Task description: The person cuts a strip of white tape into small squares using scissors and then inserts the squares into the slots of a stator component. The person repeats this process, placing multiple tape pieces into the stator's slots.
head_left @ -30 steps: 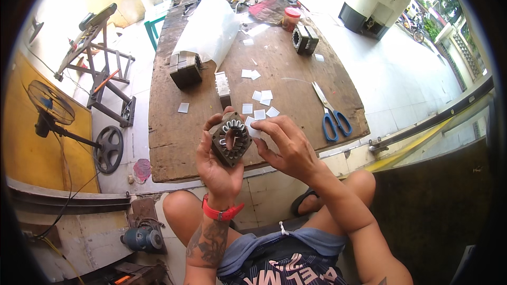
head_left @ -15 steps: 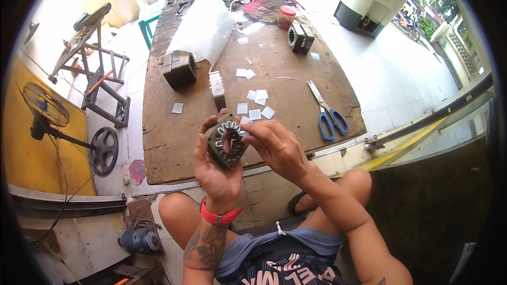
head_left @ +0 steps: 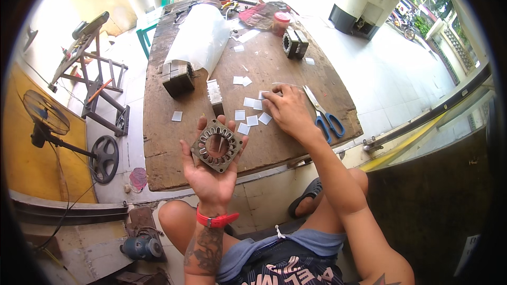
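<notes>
On the upturned palm of my left hand [head_left: 213, 179] rests a square metal stator core [head_left: 199, 150], its round opening facing up and pale liners showing in the slots. The fingers curl up behind it and hold its edges. Over the table, my right hand [head_left: 289, 110] bends its fingers down, thumb and fingertips closed at a small white insulation square [head_left: 261, 95]. Several more white squares [head_left: 252, 120] lie between the two hands. A narrow block with a pale toothed face [head_left: 215, 92] stands just beyond the stator core.
Blue-handled scissors [head_left: 328, 121] lie right of my right hand. Another stator core [head_left: 295, 43] and a red-lidded jar [head_left: 281, 22] stand farther back. At left, a clear plastic sheet [head_left: 196, 39] touches a dark metal block [head_left: 178, 79]. All are on the wooden table [head_left: 163, 148].
My right hand has left the stator core and moved right and away to the white squares. My left hand has opened flatter beneath the core, which now faces up more fully.
</notes>
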`<state>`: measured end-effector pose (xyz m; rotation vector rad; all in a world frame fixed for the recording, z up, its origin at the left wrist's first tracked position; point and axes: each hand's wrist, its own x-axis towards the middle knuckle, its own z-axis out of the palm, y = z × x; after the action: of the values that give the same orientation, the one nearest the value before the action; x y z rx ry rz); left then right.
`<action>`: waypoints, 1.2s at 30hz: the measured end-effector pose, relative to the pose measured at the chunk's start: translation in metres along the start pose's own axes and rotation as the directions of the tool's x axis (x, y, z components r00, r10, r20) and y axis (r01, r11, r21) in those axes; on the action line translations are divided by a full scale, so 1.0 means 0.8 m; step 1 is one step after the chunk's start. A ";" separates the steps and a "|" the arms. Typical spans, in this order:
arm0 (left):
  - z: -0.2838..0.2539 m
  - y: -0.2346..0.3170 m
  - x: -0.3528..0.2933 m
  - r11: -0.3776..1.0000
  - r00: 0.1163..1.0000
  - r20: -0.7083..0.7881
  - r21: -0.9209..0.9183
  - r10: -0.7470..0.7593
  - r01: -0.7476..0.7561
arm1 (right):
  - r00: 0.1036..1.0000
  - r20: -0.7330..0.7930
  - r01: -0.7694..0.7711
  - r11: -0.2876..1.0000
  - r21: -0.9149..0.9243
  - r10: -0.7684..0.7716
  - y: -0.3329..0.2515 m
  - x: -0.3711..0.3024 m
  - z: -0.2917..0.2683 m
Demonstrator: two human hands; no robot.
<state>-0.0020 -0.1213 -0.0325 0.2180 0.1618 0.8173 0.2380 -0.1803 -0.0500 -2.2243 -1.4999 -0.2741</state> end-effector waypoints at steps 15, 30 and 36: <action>-0.004 -0.005 0.015 0.995 1.000 -0.028 -0.104 -0.005 0.002 | 0.899 0.161 0.407 0.912 0.039 -0.408 -0.061 -0.131 -0.062; 0.001 -0.031 -0.002 0.991 0.998 0.070 0.132 0.005 -0.014 | 0.898 -0.310 0.412 0.846 0.338 -0.313 -0.075 -0.074 -0.054; 0.004 -0.035 -0.007 0.984 0.996 0.088 0.175 0.020 -0.035 | 0.894 -0.253 0.436 0.846 0.305 -0.370 -0.080 -0.072 -0.049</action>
<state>0.0146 -0.1442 -0.0365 0.4225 0.1503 0.8203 0.1601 -0.2264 -0.0223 -1.5445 -1.7473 -0.3008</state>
